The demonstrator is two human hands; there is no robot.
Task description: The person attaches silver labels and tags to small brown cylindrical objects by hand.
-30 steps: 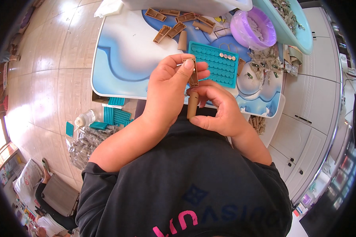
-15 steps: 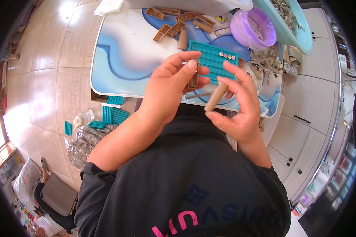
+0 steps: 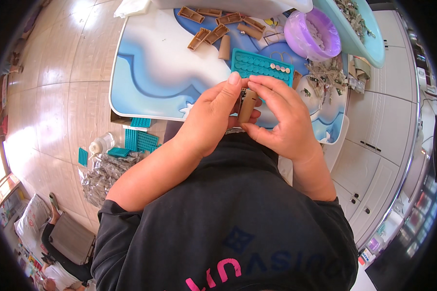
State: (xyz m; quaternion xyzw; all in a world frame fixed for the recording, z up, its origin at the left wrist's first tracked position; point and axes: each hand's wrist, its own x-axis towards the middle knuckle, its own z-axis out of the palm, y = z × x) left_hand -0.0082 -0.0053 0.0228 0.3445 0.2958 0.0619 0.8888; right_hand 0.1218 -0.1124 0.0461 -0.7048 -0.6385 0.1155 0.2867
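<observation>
In front of my chest, both hands meet over a small brown plastic casing. My left hand [image 3: 211,111] is closed round its lower half, with the thumb up along the side and small dark parts showing at the upper end. My right hand [image 3: 284,116] pinches the smooth brown cover [image 3: 248,107] by its ends, against that half. The inside of the casing is mostly hidden by my fingers. Just beyond my hands lies a teal tray [image 3: 250,63] with rows of round pockets, several silver button cells [image 3: 280,68] sitting in it.
Several brown casing halves [image 3: 199,39] lie at the back of the blue-and-white table [image 3: 153,72]. A purple bowl [image 3: 293,34] lined with plastic stands at the back right, beside a pale teal basin [image 3: 373,48]. Wired small parts [image 3: 325,77] are heaped nearby. More teal trays [image 3: 145,140] lie low left.
My right hand has moved left and brought the brown cover onto the casing half in my left hand. The cover was held apart and tilted before.
</observation>
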